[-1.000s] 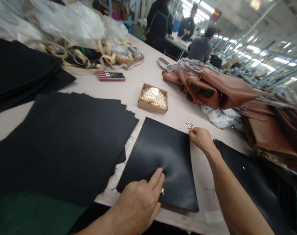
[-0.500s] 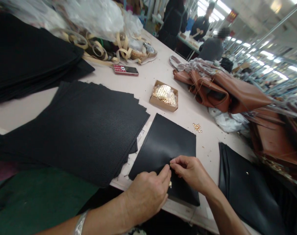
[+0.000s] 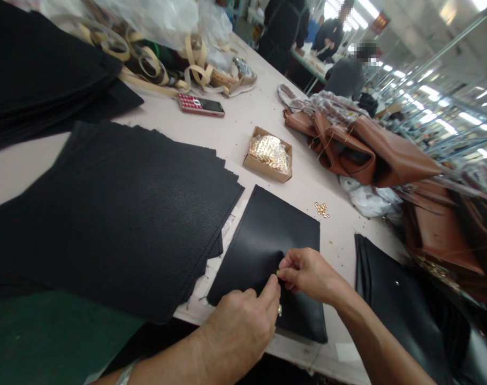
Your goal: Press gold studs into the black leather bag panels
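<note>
A black leather panel (image 3: pixel 286 214) lies flat at the table's front edge, with both hands over its lower part. My right hand (image 3: pixel 311 275) is closed in a pinch, thumb against index finger, just above the panel. Something tiny is at those fingertips, too small to name. Touching them is the index fingertip of my left hand (image 3: pixel 245 321). Its other fingers are curled together against the leather, and what they hold, if anything, is hidden. Beside them shows a small gold-coloured piece (image 3: pixel 280 309).
Left of the panel is a fanned stack of black leather pieces (image 3: pixel 147 214). Behind stand a cardboard box (image 3: pixel 263 169) of gold metal pieces and a phone (image 3: pixel 202 105). Loose gold pieces (image 3: pixel 321 209), brown leather bags (image 3: pixel 388 144) and more black panels (image 3: pixel 404 315) are to the right.
Both hands stay together over the panel, their fingertips slightly lower in the picture. The right hand's fingers have shifted a little. The camera view has moved slightly.
</note>
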The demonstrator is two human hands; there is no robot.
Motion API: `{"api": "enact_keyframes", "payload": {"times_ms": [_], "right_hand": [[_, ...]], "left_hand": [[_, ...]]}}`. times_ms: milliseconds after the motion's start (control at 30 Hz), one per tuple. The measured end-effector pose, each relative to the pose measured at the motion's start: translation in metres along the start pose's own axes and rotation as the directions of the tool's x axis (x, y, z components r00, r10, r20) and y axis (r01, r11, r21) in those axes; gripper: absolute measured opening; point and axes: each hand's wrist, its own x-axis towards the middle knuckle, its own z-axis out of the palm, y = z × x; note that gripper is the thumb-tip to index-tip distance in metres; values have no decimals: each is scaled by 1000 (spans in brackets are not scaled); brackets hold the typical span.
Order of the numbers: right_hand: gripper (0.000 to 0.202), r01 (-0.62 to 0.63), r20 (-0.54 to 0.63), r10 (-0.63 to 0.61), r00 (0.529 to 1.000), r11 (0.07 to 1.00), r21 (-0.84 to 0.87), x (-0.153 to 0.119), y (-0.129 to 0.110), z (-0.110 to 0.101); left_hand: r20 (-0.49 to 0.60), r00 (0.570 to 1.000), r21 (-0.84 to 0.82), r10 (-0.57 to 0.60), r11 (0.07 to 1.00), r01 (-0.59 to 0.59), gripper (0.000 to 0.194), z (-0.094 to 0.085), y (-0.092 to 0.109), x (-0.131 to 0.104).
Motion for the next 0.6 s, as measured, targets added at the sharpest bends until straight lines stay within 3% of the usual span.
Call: {"api": "enact_keyframes", "payload": {"times_ms": [133,267,333,400,500,533,600], "right_hand": [[6,-5,18,8,1000,986,-166,6,-9,-8],[21,-32,4,33,999,981,-193,10,-10,-18],[28,30,3,-30,1000,980,-196,15,-6,-26],[30,141,-109,-166,980,968,-206,24,1,-38],[41,214,-354,-332,874,918,-332,41,12,-59],[49,202,-382,-348,856,906,-373,46,15,-66],[62,187,-359,-338,870,899,-396,53,19,-78]], "left_hand": [[-14,1000,-39,8,999,-9,48,2,-2,-1],[-64,997,-53,31,998,-34,35,5,-4,-1],[-97,994,-57,44,997,-50,29,6,-6,0],[-113,991,-58,65,996,-72,29,6,-9,0],[-140,982,-38,125,991,-131,31,7,-13,-8],[-154,976,-28,156,986,-162,32,8,-15,-12],[-196,957,-12,215,975,-221,38,15,-21,-22]]}}
